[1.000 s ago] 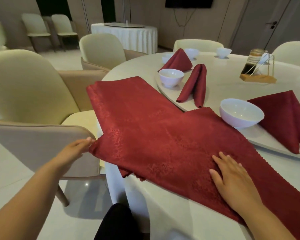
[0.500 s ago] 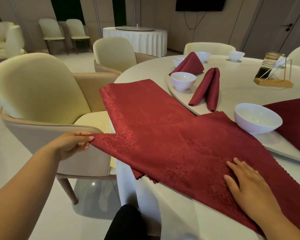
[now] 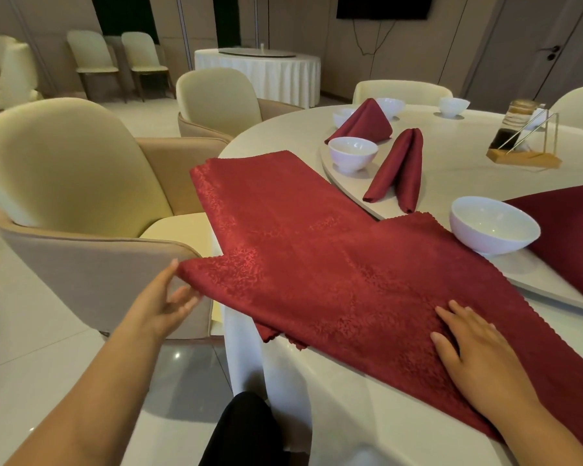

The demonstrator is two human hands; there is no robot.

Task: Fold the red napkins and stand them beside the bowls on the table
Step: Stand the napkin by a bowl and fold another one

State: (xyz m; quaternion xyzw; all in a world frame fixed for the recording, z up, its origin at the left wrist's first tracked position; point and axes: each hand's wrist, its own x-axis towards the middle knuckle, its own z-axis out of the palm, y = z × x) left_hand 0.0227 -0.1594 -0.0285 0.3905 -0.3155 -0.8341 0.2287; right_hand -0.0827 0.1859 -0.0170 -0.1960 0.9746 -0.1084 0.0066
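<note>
Pinches the napkin [image 3: 317, 264] by its left corner with the left hand [image 3: 159, 304], just off the table [image 3: 350, 415] edge. Presses the right hand [image 3: 475, 351] flat, fingers straight, on its near right part. Lies spread between both, beside a bowl [image 3: 494, 225].

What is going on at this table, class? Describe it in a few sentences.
A person is working on a large red napkin spread over the edge of the round table. The left hand holds its corner out past the table edge, while the right hand lies flat on the cloth. Farther back, a folded napkin already sits beside a white bowl.
</note>
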